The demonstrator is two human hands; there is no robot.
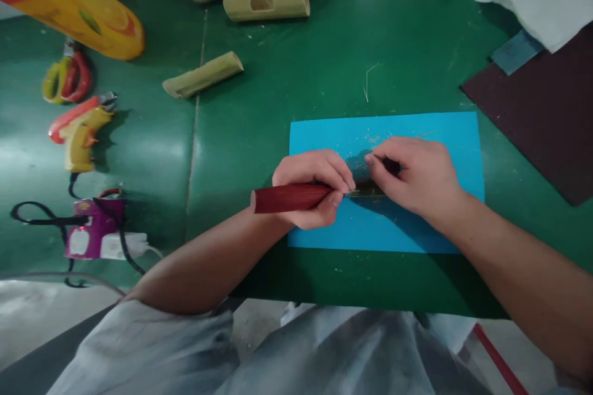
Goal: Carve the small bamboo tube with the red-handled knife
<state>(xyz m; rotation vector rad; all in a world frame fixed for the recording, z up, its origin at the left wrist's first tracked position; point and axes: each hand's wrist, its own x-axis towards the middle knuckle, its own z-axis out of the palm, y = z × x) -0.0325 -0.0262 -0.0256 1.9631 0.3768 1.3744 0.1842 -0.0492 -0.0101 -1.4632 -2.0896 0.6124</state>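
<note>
My left hand (pixel 315 188) is closed around the dark red handle of a knife-like tool (pixel 287 197), its thin blade pointing right. My right hand (pixel 417 176) is closed in a pinch on a small dark green bamboo piece (pixel 368 188) that the blade tip meets. Both hands rest over a blue cutting mat (pixel 435 129) strewn with fine shavings, on the green table (pixel 278 105).
Cut bamboo tubes (pixel 266 5) lie at the back, one loose piece (pixel 204 75) nearer. At left are a yellow glue gun (pixel 81 133), scissors (pixel 65 77), an orange-yellow bag (pixel 69 0) and a plugged power strip (pixel 99 237). A dark sheet (pixel 546 111) lies right.
</note>
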